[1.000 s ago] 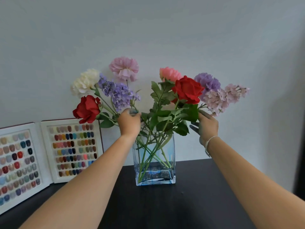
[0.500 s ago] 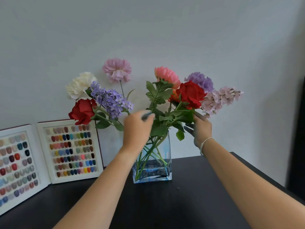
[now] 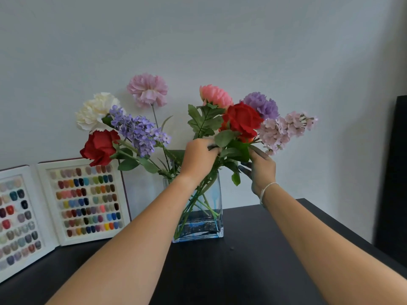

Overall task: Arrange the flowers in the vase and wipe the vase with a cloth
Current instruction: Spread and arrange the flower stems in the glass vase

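Observation:
A clear rectangular glass vase (image 3: pixel 214 216) with a blue-tinted base stands on the black table (image 3: pixel 220 271) and holds several artificial flowers. A red rose (image 3: pixel 99 147), a white bloom (image 3: pixel 94 111) and a purple spray (image 3: pixel 136 128) lean left. Another red rose (image 3: pixel 242 119), a coral bloom (image 3: pixel 214 95) and a pale pink spray (image 3: pixel 284 128) lean right. My left hand (image 3: pixel 199 158) is closed around green stems just above the vase mouth. My right hand (image 3: pixel 262 167) touches the leaves and stems under the right red rose, fingers spread. No cloth is in view.
An open white display book of coloured nail samples (image 3: pixel 83 201) leans against the wall left of the vase. A dark panel (image 3: pixel 394 172) stands at the right edge. The table's right edge (image 3: pixel 343 227) runs close behind my right forearm.
My left hand moved right, from the left stems to the stems under the right-hand rose. The right hand stayed by the right stems. The camera view shifted slightly.

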Demonstrator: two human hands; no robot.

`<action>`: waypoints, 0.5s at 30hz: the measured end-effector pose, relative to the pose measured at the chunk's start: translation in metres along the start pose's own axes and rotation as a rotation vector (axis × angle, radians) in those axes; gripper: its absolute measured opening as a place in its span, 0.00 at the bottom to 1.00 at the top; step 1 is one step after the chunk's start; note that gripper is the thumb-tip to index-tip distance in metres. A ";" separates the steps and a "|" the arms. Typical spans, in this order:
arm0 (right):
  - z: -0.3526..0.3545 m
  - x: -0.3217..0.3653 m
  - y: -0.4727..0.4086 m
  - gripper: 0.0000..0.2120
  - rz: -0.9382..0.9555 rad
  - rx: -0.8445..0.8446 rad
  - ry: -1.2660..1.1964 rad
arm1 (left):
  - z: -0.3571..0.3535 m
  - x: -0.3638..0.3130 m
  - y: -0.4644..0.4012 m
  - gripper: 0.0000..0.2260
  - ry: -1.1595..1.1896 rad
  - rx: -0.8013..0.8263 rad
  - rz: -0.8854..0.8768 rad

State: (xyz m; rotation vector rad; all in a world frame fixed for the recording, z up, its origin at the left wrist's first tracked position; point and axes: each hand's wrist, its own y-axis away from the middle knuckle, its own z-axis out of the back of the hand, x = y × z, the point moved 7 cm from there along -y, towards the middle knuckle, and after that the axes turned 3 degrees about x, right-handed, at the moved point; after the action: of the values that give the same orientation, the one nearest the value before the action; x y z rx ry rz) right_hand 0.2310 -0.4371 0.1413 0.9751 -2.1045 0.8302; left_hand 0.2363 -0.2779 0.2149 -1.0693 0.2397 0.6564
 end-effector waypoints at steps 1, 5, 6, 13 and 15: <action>0.001 0.000 0.000 0.11 0.004 -0.004 -0.001 | 0.009 0.004 0.000 0.06 0.004 -0.034 0.008; 0.001 0.000 -0.003 0.08 0.016 -0.019 -0.030 | 0.050 0.028 0.000 0.09 0.015 -0.186 0.049; 0.001 0.000 -0.004 0.08 0.016 -0.023 -0.038 | 0.057 0.033 0.000 0.11 0.020 -0.205 0.058; 0.008 -0.010 -0.002 0.09 -0.021 -0.049 -0.066 | 0.054 0.041 0.027 0.08 0.153 -0.172 0.041; 0.006 -0.006 -0.001 0.07 -0.006 -0.043 -0.060 | 0.054 0.040 0.025 0.09 0.157 -0.162 0.038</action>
State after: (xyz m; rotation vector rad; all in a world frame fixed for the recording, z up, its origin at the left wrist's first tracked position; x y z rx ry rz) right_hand 0.2328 -0.4399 0.1330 0.9938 -2.1601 0.7584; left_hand 0.2456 -0.2080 0.2025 -1.2760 0.3478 0.6348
